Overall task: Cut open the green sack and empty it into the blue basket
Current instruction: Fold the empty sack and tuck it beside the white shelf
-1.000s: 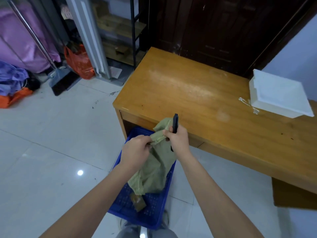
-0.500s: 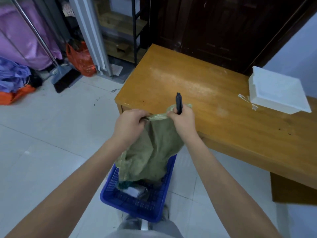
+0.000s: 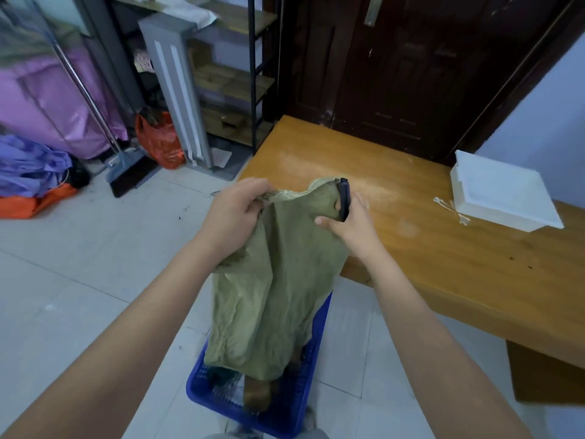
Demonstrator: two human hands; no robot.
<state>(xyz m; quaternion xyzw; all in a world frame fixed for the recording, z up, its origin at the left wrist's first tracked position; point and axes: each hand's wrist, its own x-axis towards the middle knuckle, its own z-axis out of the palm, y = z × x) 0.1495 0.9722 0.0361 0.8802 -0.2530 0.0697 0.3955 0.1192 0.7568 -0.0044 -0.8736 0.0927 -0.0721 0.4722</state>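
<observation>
The green sack [image 3: 272, 289] hangs upside down over the blue basket [image 3: 294, 416] on the floor. My left hand [image 3: 234, 213] grips the sack's top left corner. My right hand [image 3: 351, 220] pinches the top right corner together with a black cutter [image 3: 344, 199], whose tip points up. A brown packet [image 3: 256, 392] and other blurred items lie in the basket below the sack's open lower end. The sack hides most of the basket's inside.
A wooden table [image 3: 427, 223] stands right of the basket, bearing a white foam box [image 3: 500, 191]. A broom [image 3: 123, 166], an orange bag [image 3: 160, 141], purple fabric [image 3: 34, 163] and a shelf [image 3: 234, 87] crowd the back left. A dark door [image 3: 395, 68] is behind the table.
Both hands have lifted the sack higher above the basket, and it now hangs stretched out. Items have dropped from it into the basket.
</observation>
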